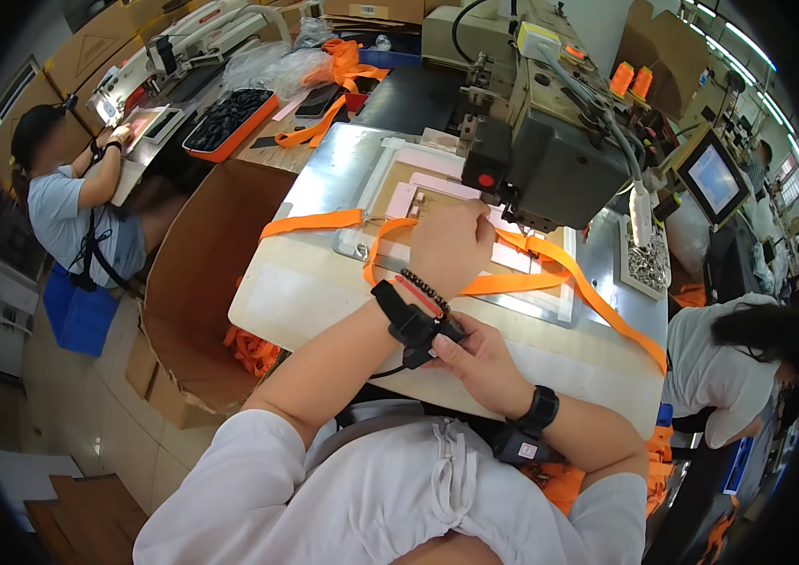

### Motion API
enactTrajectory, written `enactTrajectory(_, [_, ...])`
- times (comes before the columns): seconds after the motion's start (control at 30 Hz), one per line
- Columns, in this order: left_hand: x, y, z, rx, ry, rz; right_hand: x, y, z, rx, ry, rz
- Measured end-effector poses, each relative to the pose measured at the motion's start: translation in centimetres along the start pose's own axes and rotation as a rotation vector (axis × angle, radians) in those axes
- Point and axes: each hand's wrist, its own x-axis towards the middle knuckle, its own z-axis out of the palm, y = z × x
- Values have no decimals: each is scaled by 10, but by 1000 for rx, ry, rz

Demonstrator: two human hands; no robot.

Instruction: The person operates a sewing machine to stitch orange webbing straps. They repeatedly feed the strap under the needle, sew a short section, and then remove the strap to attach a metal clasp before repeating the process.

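now, orange webbing strap (517, 282) lies on your side of sewing-machine head (564, 160), long axis left to right; your left hand (453, 245), nearer machine, crosses above strap, fingers curled, grip hidden, cannot tell; right hand (486, 365), farther from machine, pinches black wrist module (410, 325).

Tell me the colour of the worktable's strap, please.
The strap is orange, clearest in the head view.
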Motion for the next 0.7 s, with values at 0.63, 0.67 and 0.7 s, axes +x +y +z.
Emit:
enactTrajectory(0.63, [23, 14, -34, -78, 558, 70, 3, 1, 13, -182, 9, -114])
enactTrajectory(0.67, [22, 15, -34, -72, 560, 81, 3, 0, 13, -182, 0, -107])
enactTrajectory(0.7, [21, 15, -34, -67, 562, 91, 3, 0, 12, -183, -8, -99])
